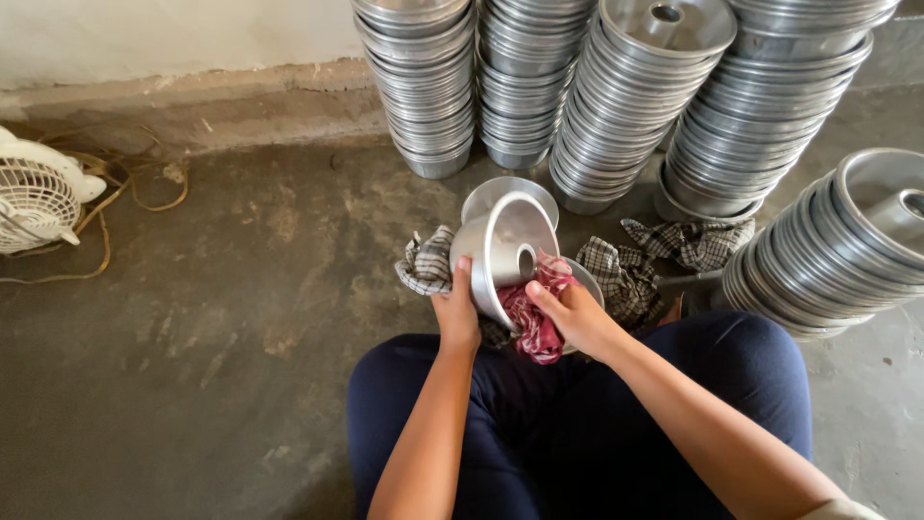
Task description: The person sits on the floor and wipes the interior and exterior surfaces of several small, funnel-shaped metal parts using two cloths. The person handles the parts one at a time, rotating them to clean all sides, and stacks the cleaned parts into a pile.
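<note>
Seated worker seen from above, legs in dark blue trousers point(577, 433) folded on a concrete floor point(212, 318). The left hand point(456, 310) gripped the rim of a round aluminium ring mould point(500, 248), tilted so that its central tube faced the viewer, just above the lap. The right hand point(576, 316) was closed on a crumpled red cloth point(531, 323) pressed against the mould's lower inner edge. A second mould point(496, 193) lay just behind the first. Black-and-white checked cloths point(626, 274) lay on the floor to left and right of the hands. At the far side stood tall stacks of like moulds point(616, 106) against the wall; another stack point(837, 260) leaned at the right. A white fan point(38, 197) sat at far left.
</note>
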